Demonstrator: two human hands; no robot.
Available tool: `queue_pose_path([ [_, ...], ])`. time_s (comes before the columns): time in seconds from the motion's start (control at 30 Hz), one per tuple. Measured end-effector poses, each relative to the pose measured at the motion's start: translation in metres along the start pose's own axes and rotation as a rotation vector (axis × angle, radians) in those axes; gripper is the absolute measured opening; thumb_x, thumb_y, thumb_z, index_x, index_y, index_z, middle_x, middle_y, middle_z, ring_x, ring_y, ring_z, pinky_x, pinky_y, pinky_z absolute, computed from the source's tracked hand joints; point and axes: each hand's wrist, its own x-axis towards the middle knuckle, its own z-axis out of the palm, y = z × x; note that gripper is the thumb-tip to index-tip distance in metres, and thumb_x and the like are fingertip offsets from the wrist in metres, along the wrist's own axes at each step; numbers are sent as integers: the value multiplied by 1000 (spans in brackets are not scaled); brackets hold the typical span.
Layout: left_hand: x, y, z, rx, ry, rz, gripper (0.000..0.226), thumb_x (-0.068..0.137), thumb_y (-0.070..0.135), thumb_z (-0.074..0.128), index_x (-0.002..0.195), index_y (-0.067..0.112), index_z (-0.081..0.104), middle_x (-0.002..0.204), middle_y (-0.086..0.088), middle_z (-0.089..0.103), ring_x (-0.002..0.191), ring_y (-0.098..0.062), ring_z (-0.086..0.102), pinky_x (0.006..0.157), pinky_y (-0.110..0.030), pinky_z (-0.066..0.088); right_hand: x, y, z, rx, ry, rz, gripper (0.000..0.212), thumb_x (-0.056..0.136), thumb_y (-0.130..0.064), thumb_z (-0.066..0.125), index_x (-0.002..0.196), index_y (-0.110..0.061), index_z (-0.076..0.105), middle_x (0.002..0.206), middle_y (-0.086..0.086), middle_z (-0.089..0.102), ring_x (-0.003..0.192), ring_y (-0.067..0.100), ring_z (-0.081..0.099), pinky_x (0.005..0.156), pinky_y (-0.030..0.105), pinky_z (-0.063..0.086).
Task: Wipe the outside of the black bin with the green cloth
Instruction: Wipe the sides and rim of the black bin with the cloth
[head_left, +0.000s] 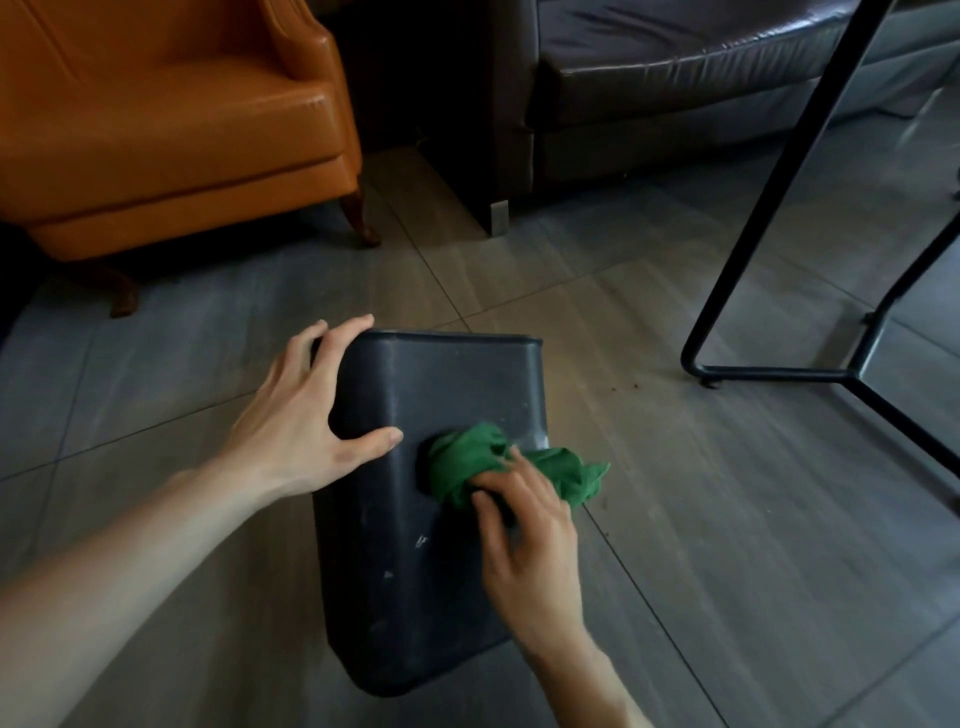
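The black bin (431, 519) lies tipped on its side on the floor (727, 519), one broad wall facing up. The right hand (524, 545) has its grip closed on the bunched green cloth (467, 467), pressing it against that upper wall; most of the wad sits just ahead of the fingertips, and a loose tail trails off past the bin's edge to the outside of the grip. The left hand (296, 421) is spread over the bin's corner and side, fingers on the far end and thumb (374, 441) resting on the top wall, a bracing grip rather than a closed one, just across from the cloth.

The bin looks like thin, stiff plastic, probably light and smooth, so it would likely slide or roll under rubbing unless held at a corner or rim as it is here. The cloth is soft and crumples easily, and is best held bunched.

The bin's opening cannot be seen, so its contents cannot be told.
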Motion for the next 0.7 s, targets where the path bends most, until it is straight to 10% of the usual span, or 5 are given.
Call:
queue_pose_path([
  [0.27,1,-1,0,-6,2,-7,109,63,70,72,152,57,10,167,-2,17,155,-30,23,112,-55,39,-14,-1,13,42,104,163,40,79,-3,81,97,-35,66,130,-10,58,138,26,51,102,55,47],
  [0.57,-6,-5,2,-42,-13,37,109,61,75,69,151,58,10,167,0,14,157,-28,18,116,-55,36,65,-32,9,143,145,-53,54,76,15,62,122,-13,67,119,1,59,113,14,60,100,27,49],
  [0.7,-6,-3,1,-45,-5,27,108,62,71,71,151,59,10,167,1,13,157,-28,19,117,-56,36,45,-15,13,101,83,1,39,83,9,68,117,-10,69,120,3,61,127,19,57,103,42,50],
])
